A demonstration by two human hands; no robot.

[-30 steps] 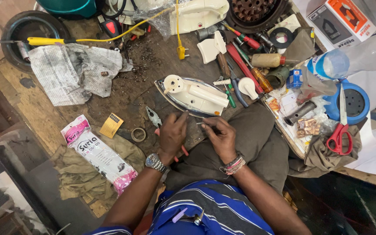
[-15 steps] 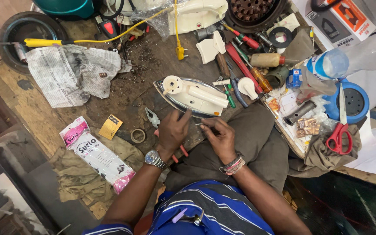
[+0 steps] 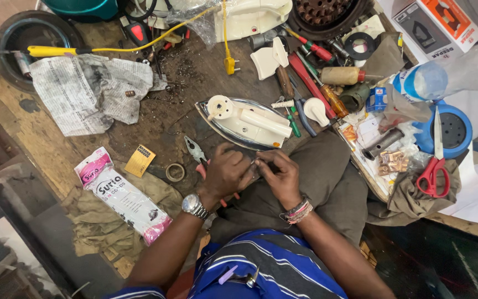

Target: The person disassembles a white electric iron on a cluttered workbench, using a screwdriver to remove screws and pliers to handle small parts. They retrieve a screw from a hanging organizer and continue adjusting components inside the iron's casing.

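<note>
Cluttered wooden table [image 3: 56, 160]; both hands meet just near of a cream clothes iron [image 3: 244, 123], left hand [image 3: 227, 173] and right hand [image 3: 279, 176] pinching a small part too tiny to identify, pliers [image 3: 197, 152] beside them

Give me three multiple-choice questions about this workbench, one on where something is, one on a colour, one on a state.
1. Where are the pliers?
A. just left of the left hand
B. on the newspaper
C. inside the box

2. What colour are the scissors' handles?
A. blue
B. red
C. yellow

3. How do the two hands stand?
A. far apart
B. flat on the table
C. close together over the lap

Answers: 1 A, the pliers lie beside that hand's knuckles. 2 B, the handles by the blue tape reel are red. 3 C, the right hand meets the left, fingertips pinching something too small to tell.
</note>
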